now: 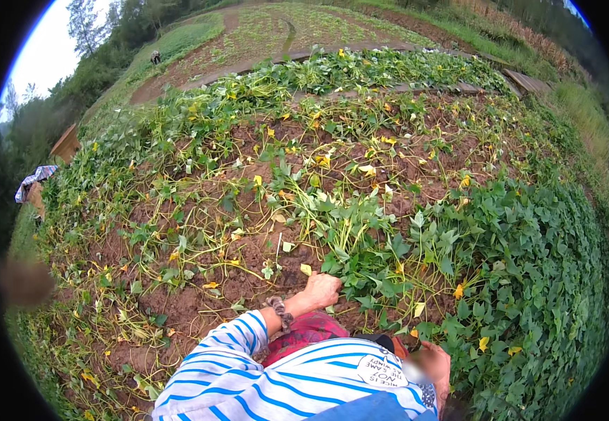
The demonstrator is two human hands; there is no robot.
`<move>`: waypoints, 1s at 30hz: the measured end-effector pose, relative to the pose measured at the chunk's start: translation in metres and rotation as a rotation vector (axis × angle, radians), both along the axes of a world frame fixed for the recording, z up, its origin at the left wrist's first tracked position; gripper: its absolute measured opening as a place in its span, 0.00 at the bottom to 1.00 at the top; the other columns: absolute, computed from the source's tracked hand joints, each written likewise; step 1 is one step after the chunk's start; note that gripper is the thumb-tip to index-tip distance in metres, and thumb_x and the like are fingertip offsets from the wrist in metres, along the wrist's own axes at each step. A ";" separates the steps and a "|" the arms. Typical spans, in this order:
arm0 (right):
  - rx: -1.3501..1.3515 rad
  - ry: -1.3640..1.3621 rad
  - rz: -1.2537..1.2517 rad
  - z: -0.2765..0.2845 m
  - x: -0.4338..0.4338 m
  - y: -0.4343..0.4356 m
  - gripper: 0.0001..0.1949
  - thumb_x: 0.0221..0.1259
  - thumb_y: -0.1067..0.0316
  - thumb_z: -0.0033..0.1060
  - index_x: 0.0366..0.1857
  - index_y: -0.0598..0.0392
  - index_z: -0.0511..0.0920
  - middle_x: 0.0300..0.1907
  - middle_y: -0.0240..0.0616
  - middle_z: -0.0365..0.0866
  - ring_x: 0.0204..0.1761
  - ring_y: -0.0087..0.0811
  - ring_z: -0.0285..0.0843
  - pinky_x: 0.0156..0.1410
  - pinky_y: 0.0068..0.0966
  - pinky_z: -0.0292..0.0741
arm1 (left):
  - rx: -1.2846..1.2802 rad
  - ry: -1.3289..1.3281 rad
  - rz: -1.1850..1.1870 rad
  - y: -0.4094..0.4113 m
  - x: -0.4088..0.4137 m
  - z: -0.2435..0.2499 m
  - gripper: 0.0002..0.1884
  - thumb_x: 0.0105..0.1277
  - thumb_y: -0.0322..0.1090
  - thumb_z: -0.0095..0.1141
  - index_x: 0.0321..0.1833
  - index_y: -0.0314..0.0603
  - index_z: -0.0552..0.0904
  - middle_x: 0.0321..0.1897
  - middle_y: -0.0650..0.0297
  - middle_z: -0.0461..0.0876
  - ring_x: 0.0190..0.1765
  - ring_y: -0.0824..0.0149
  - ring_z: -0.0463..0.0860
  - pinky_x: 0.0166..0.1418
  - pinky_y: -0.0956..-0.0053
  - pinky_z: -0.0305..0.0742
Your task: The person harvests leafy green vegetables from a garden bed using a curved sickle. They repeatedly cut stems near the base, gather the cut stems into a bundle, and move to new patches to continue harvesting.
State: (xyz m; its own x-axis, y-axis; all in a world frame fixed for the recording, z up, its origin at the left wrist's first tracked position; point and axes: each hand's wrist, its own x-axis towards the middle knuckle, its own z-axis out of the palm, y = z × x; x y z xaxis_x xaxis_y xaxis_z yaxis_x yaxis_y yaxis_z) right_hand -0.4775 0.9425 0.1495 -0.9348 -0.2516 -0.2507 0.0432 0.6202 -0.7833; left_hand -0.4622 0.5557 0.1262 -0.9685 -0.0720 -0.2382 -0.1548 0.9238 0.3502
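My left hand (321,290) is closed in a fist at the near edge of a leafy clump of vines (360,273), which look like sweet potato vines. Its knuckles press against the leaves, and the fingertips are hidden. A dark scrunchie (280,314) circles that wrist. Close to my body on the right is my right hand (439,363), its fingers partly hidden and blurred; what it holds cannot be made out. Past the left fist, a loose bundle of pale-stemmed vines (336,216) lies across the soil. A thin white stalk (278,245) stands out on bare brown earth (178,310).
Dense green vines (541,273) cover the ground at right. Stripped, tangled stems (199,210) and yellow leaves spread leftward. Piled vines (304,73) line the far edge. A striped sheet (35,181) covers something at far left. A distant person (155,57) bends over in a field.
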 end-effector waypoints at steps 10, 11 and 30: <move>0.088 0.174 0.171 -0.002 0.008 0.006 0.16 0.51 0.70 0.58 0.46 0.60 0.79 0.32 0.41 0.82 0.29 0.31 0.80 0.37 0.25 0.75 | 0.083 0.361 -0.556 0.097 -0.049 0.114 0.15 0.52 0.37 0.57 0.43 0.44 0.77 0.34 0.59 0.77 0.46 0.58 0.77 0.47 0.58 0.69; 0.105 0.177 0.163 0.004 0.010 0.004 0.16 0.51 0.70 0.58 0.46 0.60 0.78 0.32 0.41 0.82 0.30 0.31 0.80 0.38 0.25 0.75 | 0.102 0.360 -0.571 0.105 -0.046 0.111 0.15 0.52 0.38 0.57 0.43 0.44 0.76 0.34 0.60 0.77 0.46 0.58 0.76 0.47 0.58 0.69; 0.118 -0.081 -0.027 0.004 0.016 -0.003 0.17 0.51 0.70 0.57 0.47 0.59 0.78 0.36 0.44 0.82 0.35 0.33 0.81 0.41 0.26 0.76 | 0.030 0.117 -0.501 0.097 -0.015 0.063 0.16 0.53 0.39 0.56 0.45 0.48 0.79 0.35 0.60 0.79 0.44 0.56 0.79 0.45 0.55 0.67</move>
